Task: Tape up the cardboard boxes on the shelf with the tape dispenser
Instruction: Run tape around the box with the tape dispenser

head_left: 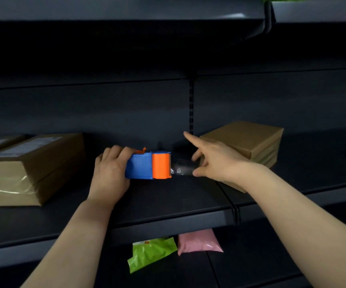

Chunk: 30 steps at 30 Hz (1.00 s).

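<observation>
Dispenser axis: the tape dispenser (149,165) lies with its long axis left to right across the view, cutter end pointing right towards the right box (251,138).
Dispenser place: held just above the dark shelf (168,204), between the two boxes and apart from both.
Dispenser look: a boxy blue body on the left and an orange front section on the right that ends in a toothed edge; a small orange tab sticks up at the top rear.
Tape: a short strip of clear tape (183,168) runs out rightwards from the toothed edge, glossy and slightly crinkled near the cutter.
Left hand: the left hand (109,171) is wrapped round the blue rear end, fingers curled over the top.
Right hand: the right hand (215,161) pinches the free end of the strip between thumb and lower fingers (the index finger sticks out straight, up and to the left).
Right box: plain brown cardboard, flat faces, partly hidden behind the right wrist.
Left box: the left box (33,163) is brown cardboard with a pale label on top and shiny film across its front.
Shelving: matt dark metal, with a slotted upright (191,104) at the back.
Below: a green bag (151,252) and a pink bag (199,242), both smooth plastic, side by side.
</observation>
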Available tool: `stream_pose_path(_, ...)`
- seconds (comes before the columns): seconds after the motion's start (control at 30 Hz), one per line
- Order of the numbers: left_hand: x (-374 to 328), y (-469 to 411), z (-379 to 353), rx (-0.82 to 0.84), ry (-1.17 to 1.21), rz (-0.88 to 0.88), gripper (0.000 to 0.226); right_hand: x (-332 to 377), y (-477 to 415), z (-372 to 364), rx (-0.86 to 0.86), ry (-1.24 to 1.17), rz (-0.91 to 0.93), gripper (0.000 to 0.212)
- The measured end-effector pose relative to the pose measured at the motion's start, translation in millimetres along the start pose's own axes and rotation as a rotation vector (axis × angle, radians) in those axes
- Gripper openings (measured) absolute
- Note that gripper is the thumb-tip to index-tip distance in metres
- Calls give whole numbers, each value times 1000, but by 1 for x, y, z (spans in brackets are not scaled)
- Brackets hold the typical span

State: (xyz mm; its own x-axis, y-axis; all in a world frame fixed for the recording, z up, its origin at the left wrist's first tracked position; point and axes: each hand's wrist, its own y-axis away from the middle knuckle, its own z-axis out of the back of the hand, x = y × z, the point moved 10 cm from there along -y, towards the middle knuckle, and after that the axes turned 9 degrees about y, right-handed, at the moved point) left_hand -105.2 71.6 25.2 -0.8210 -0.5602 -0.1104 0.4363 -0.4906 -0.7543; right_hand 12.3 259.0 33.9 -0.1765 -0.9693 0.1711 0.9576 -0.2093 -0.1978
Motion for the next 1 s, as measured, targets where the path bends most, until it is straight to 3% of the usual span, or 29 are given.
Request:
stream_pose_path(0.07,1,0,1,-7,-3,1,69,-2,2,0,-1,1,-5,101)
stream_pose_path(0.13,-1,0,3,-21,5,-5,69,1,3,7,-56,30,8,86)
stream_pose_path(0.23,-1,0,3,-29,6,-14,75,9,12,39,-345,82,50,49)
stream_pose_path(0.33,4,-1,0,-9,-32,22,71,1,19,56,-493,329,-33,39)
stream_pose_path(0.43,10,-1,0,-2,-64,60,68,-32,16,47,-282,472,-254,41)
stream_pose_path(0.53,9,-2,0,-2,-75,48,69,-49,16,33,-114,383,-277,46)
stream_pose_path(1.0,-13,-2,2,-40,-93,-49,73,-55,32,39,-96,245,-140,43)
